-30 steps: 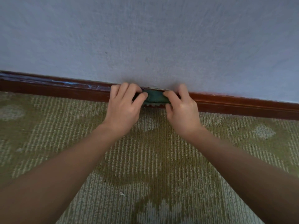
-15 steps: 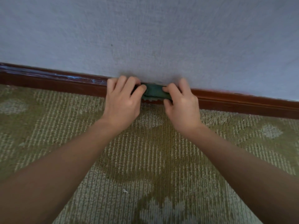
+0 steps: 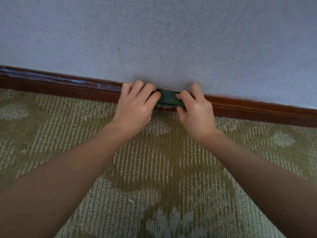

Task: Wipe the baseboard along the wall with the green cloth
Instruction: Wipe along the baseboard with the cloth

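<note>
A pale, textured wall fills the upper half of the view. Below it lies a green and cream patterned carpet. Where the two meet runs a dark red-brown baseboard, slanting down from the left edge to the right edge, with pale scuffed streaks on its left stretch.

Both bare forearms reach in from the bottom corners. The left hand and right hand sit close together at the middle of the baseboard, each pinching one end of the green cloth. The cloth is bunched between them, pressed against the baseboard's face, its frilled lower edge just above the carpet. A small white fleck lies on the carpet near the bottom edge.
</note>
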